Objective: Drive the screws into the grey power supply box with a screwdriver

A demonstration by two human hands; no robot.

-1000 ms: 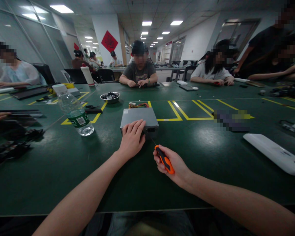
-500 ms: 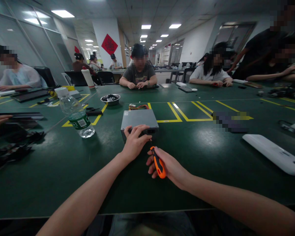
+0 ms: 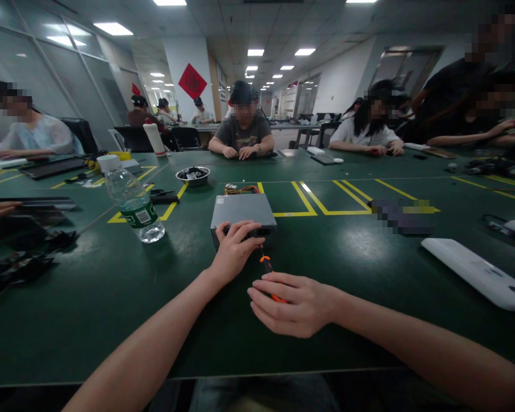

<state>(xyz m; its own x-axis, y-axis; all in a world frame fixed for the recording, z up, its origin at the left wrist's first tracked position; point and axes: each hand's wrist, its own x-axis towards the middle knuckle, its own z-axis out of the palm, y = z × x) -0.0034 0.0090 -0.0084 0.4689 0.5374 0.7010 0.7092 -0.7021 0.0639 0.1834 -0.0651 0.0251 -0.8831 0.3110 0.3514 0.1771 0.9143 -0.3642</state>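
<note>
A grey metal computer power supply sits on the green table, its coloured wires coming out at the far side. My left hand grips its near face, fingers over the front edge and fingertips close to the screwdriver's tip. Below it, my right hand is closed around the handle of a screwdriver, orange and black, mostly covered by my fingers. The thin shaft points up at the lower right of the near face. Whether the tip sits in a screw is too small to tell.
To the left stands a water bottle, with a metal bowl of small dark parts beyond. At right lie a white device and a dark pouch-like item. Yellow tape marks the table; other people sit around it.
My right hand has turned over around the screwdriver handle, so its back and fingers now cover most of it. My left hand and the power supply have stayed in place.
</note>
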